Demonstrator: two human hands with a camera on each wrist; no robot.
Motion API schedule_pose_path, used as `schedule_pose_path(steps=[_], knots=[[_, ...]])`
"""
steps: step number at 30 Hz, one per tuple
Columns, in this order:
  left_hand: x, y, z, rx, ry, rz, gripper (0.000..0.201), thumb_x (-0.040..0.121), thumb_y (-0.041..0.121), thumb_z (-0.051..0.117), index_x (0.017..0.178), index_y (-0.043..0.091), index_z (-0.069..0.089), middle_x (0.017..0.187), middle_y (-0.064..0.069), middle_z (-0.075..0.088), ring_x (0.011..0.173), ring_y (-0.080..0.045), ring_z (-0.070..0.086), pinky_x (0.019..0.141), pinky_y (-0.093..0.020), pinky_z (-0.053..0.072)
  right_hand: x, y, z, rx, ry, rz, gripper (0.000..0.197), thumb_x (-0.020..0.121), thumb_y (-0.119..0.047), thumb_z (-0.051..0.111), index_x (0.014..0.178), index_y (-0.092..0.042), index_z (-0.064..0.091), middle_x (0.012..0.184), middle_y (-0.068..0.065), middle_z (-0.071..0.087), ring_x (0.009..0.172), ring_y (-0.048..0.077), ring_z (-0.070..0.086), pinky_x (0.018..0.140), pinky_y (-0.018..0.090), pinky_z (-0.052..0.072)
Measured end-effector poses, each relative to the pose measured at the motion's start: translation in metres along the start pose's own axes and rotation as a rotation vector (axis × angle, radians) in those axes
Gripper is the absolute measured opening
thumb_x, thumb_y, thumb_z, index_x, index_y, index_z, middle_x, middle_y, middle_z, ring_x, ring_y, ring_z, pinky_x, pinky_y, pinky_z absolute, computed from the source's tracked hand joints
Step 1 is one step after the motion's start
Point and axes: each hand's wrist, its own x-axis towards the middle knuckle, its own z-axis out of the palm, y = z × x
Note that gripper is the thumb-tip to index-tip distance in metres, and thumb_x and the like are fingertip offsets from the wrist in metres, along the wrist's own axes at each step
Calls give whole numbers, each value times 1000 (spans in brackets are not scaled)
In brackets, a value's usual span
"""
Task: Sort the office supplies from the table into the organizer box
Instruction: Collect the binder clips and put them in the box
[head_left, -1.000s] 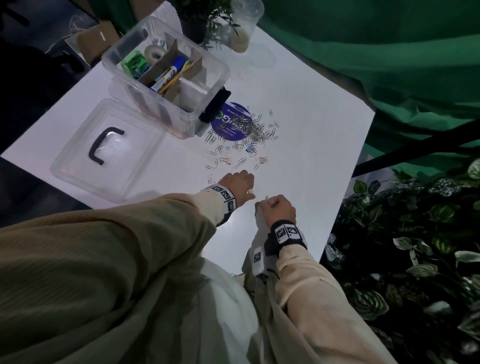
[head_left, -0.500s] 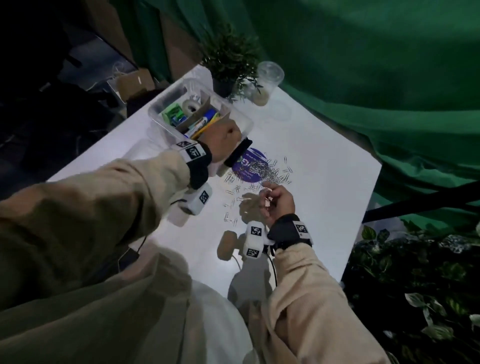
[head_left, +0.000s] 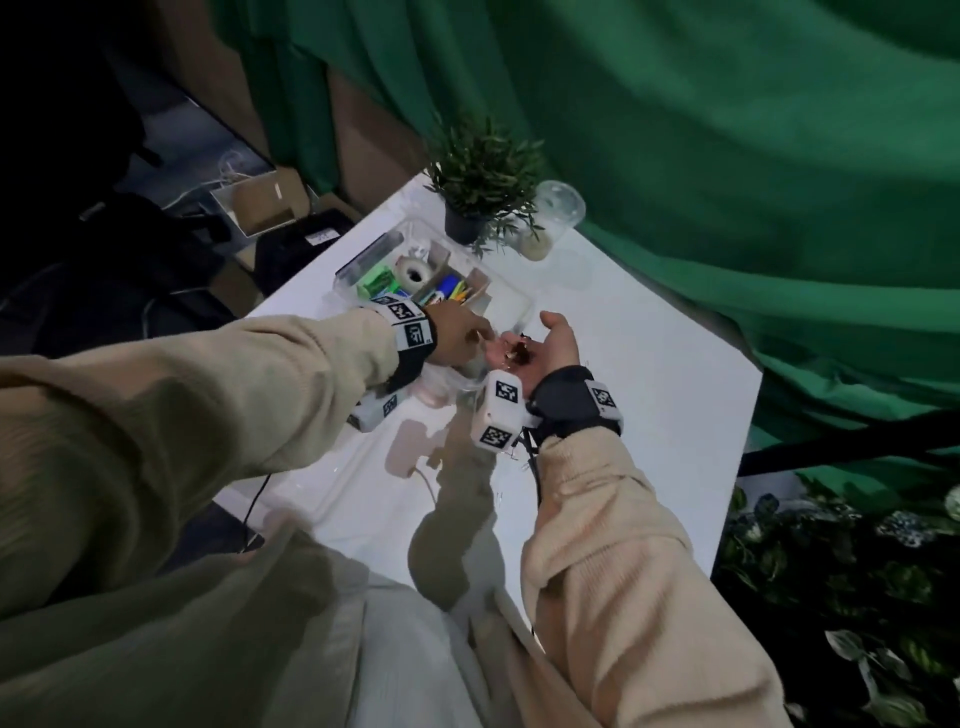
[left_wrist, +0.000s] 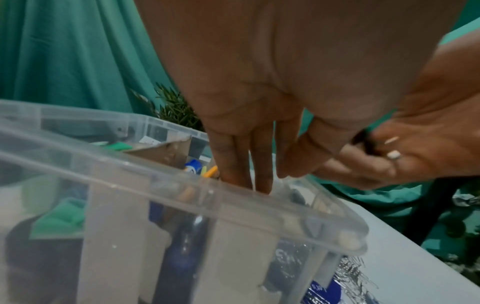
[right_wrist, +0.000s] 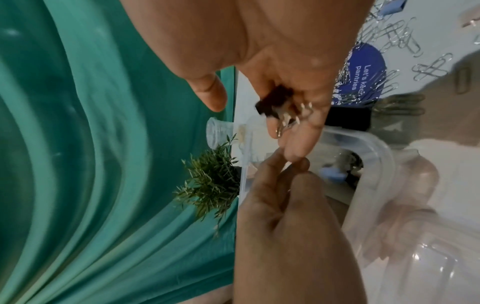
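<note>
Over at about ten o'clock on the white table, the clear organizer box already holds a green item, a tape roll, and pens between its cardboard dividers, so much of the sorting looks done. Above its near rim, the left hand points down, fingers straight and close together with the tips dipping just inside the box; whether they still pinch anything small I cannot tell. Just to its right, touching fingertips with it, the right hand lies palm-up and loosely cupped, carrying a small heap of binder clips, dark bodies with silver wire handles, without closing round them. These seem to be picked off the palm and dropped into a compartment. Farther right, at about two o'clock from the box in the right wrist view, loose paper clips lie scattered over the table and a blue round sticker. They appear to be the main work left.
</note>
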Motion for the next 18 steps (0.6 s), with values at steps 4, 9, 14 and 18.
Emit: schedule_pose_path(steps=[4,9,14,18], knots=[[-7,-15,-16,-134,136,-22,46,88,5,47,129,23,57,127,-1,62,119,-19,56,100,-25,44,9,4,12,-111,19,-2,50,87,-56,53,82,-6,45,74,8,40,60,22,41,63,34,46],[-5,-36,-18,-256,294,-83,31,83,10,51,96,30,72,108,-1,69,100,-20,65,88,-24,50,13,11,27,-312,63,-50,64,72,-78,53,67,-16,38,61,2,26,48,14,24,51,24,24],[-7,-37,-7,-203,346,-140,26,79,20,54,90,38,70,94,1,62,88,-23,64,79,-32,55,9,16,30,-577,59,-148,66,74,-82,44,60,-19,30,56,-3,21,47,15,20,46,25,18],[-9,-23,0,-262,474,-78,28,79,9,50,87,26,71,87,0,66,85,-24,63,75,-30,53,3,1,2,-594,115,-329,61,88,-65,45,74,-7,59,66,8,61,55,23,61,57,32,55]])
